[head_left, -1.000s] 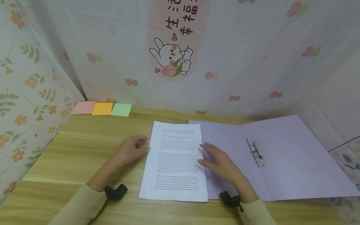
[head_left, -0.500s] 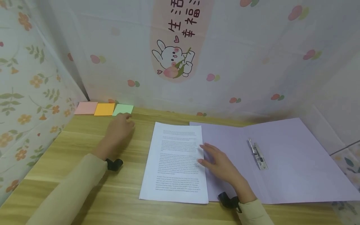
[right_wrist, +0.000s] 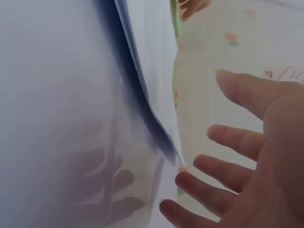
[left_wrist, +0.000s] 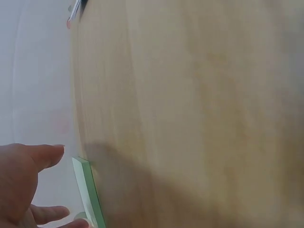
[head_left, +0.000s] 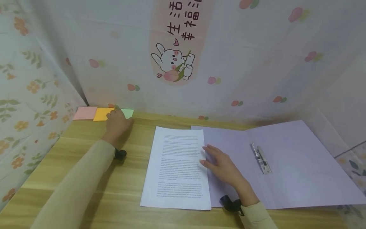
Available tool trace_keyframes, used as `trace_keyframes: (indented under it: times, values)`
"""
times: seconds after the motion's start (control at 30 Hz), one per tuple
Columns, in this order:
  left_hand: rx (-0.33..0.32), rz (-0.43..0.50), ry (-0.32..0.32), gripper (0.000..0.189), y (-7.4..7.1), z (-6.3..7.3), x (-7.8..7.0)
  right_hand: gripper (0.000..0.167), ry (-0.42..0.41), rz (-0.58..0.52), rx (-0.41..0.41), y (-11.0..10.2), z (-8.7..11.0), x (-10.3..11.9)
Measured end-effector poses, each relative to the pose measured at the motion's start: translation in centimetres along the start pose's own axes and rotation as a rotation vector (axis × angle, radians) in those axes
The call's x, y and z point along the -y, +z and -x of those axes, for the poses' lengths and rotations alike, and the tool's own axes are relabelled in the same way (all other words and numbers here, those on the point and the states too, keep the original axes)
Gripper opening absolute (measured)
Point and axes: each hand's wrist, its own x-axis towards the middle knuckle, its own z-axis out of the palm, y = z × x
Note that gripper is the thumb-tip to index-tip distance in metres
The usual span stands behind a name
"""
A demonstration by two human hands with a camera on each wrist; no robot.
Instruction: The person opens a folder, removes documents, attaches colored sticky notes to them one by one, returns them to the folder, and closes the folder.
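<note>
In the head view my left hand (head_left: 116, 124) reaches over the green sticky note pad (head_left: 127, 114), hiding part of it and the edge of the orange pad (head_left: 103, 114). The left wrist view shows thumb and fingers spread apart, fingertips close to the green pad (left_wrist: 89, 192). A stack of printed paper (head_left: 177, 168) lies in the middle of the table, its right side overlapping an opened purple folder (head_left: 297, 165). My right hand (head_left: 224, 167) is at the stack's right edge with fingers extended. From the right wrist, the spread fingers (right_wrist: 228, 171) appear beside the sheets' edge (right_wrist: 159, 61).
A pink sticky note pad (head_left: 85, 113) sits at the back left corner. A metal clip (head_left: 260, 159) is fixed inside the folder. Patterned curtains (head_left: 243, 57) enclose the wooden table (head_left: 125, 190) at the back and sides.
My left hand has left the paper stack's left side and moved back and left to the sticky note pads. The right hand stays by the stack.
</note>
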Motion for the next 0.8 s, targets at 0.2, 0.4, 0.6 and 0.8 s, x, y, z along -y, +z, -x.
trace_keyframes:
  times: [0.2, 0.4, 0.6, 0.8]
  values:
    - [0.006, -0.069, -0.039, 0.059, 0.0, -1.1, 0.1, 0.067, -0.021, 0.004, 0.037, 0.2, -0.3, 0.1]
    - [0.001, -0.085, -0.042, 0.06, -0.4, -1.1, -0.1, 0.07, -0.008, 0.066, 0.077, 0.7, -0.3, 0.2]
    - [0.034, -0.06, -0.04, 0.073, -0.5, -1.4, -0.4, 0.071, 0.047, 0.083, 0.023, 1.1, -0.2, 0.4]
    - [0.067, -0.089, -0.024, 0.082, -0.6, -1.5, -0.9, 0.075, 0.173, 0.046, -0.054, 1.5, -0.7, 0.8]
